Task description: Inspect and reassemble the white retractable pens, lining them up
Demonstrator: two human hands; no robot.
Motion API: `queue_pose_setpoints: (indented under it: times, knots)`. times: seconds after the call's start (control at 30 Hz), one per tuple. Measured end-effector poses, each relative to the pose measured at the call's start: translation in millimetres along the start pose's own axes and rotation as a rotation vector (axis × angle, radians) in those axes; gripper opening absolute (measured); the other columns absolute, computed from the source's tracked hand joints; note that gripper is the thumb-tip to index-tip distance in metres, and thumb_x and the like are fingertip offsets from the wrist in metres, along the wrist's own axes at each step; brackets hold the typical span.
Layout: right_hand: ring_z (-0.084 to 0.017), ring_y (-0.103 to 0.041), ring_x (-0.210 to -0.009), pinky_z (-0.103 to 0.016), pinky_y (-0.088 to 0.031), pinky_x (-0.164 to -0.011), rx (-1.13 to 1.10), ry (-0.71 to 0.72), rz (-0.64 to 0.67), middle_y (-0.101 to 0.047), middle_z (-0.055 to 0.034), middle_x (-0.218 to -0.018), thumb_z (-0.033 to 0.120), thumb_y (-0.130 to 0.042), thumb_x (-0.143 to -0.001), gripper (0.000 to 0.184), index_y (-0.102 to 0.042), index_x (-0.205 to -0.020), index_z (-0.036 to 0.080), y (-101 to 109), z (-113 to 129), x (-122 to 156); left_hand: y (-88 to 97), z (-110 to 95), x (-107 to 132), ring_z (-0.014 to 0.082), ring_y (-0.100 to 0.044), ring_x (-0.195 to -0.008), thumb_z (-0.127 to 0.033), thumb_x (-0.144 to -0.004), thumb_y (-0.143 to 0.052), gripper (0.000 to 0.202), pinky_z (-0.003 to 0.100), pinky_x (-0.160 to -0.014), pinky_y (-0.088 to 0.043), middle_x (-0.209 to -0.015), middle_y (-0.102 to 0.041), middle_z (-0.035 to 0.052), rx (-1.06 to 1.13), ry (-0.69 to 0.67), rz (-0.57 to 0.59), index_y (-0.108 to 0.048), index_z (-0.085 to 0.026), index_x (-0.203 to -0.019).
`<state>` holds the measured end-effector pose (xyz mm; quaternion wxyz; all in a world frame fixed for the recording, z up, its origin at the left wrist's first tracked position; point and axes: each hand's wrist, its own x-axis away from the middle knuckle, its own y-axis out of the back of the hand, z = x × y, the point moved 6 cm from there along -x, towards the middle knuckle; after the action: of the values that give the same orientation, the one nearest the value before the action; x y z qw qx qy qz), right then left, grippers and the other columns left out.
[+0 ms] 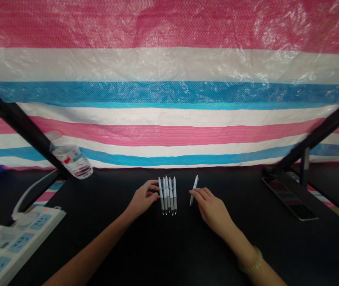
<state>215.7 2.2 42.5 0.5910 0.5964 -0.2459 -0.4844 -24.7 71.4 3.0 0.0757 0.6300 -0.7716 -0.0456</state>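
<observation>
Several white click pens lie side by side in a close row on the black table, their grey grip ends toward me. At the row's left edge is my left hand, fingers and thumb apart, with the fingertips at the outermost pen. To the right, separated from the row by a gap, a single white pen lies slightly tilted. The fingertips of my right hand are closed on its middle, and the thumb is mostly hidden. A pale bead bracelet circles my right wrist.
A white power strip with a plugged-in cable lies at the left. Behind it, a clear plastic cup stands by a black frame bar. A dark phone rests at the right. Striped plastic sheeting hangs behind the table.
</observation>
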Motion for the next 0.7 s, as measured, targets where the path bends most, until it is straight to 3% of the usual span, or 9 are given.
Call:
queue_pose_setpoints:
  times: [0.07,0.17,0.33,0.43,0.53,0.7]
  knots:
    - [-0.026,-0.056,-0.112,-0.038,-0.051,-0.088,0.090,0.062,0.017,-0.062,-0.0127,-0.128,-0.003,-0.045,-0.084,0.053,-0.055,-0.131,0.019,-5,0,0,-1.4,-2,6,0.0263,-0.074,-0.084,-0.022,-0.071,-0.069,0.041,0.044,-0.081,-0.058,-0.097,-0.073,0.0094,0.056,0.015,0.036,-0.062,-0.016,-0.111]
    - [-0.025,-0.057,-0.109,-0.039,-0.049,-0.088,0.127,0.141,0.065,-0.064,-0.0110,-0.124,-0.002,-0.047,-0.087,0.047,-0.058,-0.128,0.020,-10,6,0,-6.2,-2,11,0.0286,-0.073,-0.092,-0.020,-0.070,-0.070,0.041,0.049,-0.092,-0.053,-0.097,-0.075,0.0114,0.111,0.049,0.072,-0.062,-0.015,-0.111]
    - [-0.024,-0.057,-0.102,-0.038,-0.046,-0.086,0.134,0.209,0.119,-0.067,-0.0093,-0.111,0.007,-0.052,-0.092,0.023,-0.065,-0.107,0.019,-13,12,-4,-17.0,-4,10,0.0281,-0.072,-0.096,-0.018,-0.072,-0.068,0.040,0.050,-0.096,-0.050,-0.099,-0.075,0.0122,0.113,0.028,0.101,-0.062,-0.015,-0.111]
    - [-0.024,-0.056,-0.102,-0.038,-0.044,-0.088,0.136,0.231,0.089,-0.067,-0.0092,-0.108,0.008,-0.052,-0.093,0.019,-0.066,-0.100,0.019,-9,11,-4,-20.6,-8,13,0.0269,-0.072,-0.096,-0.019,-0.072,-0.068,0.037,0.049,-0.096,-0.050,-0.098,-0.075,0.0105,0.121,0.013,0.102,-0.064,-0.016,-0.108]
    - [-0.025,-0.056,-0.102,-0.038,-0.045,-0.086,0.091,0.207,-0.013,-0.065,-0.0109,-0.111,0.008,-0.050,-0.092,0.022,-0.066,-0.103,0.019,1,8,-3,-21.1,-12,22,0.0268,-0.071,-0.096,-0.019,-0.071,-0.069,0.036,0.048,-0.096,-0.050,-0.101,-0.074,0.0104,0.118,0.024,0.091,-0.066,-0.017,-0.107]
    - [-0.020,-0.059,-0.084,-0.032,-0.048,-0.074,-0.266,-0.042,-0.391,-0.064,-0.0079,-0.091,0.018,-0.052,-0.093,0.012,-0.061,-0.101,0.019,33,-3,6,-23.9,-18,44,0.0261,-0.070,-0.094,-0.020,-0.075,-0.068,0.034,0.045,-0.091,-0.052,-0.103,-0.072,0.0108,0.107,0.037,0.088,-0.067,-0.018,-0.108]
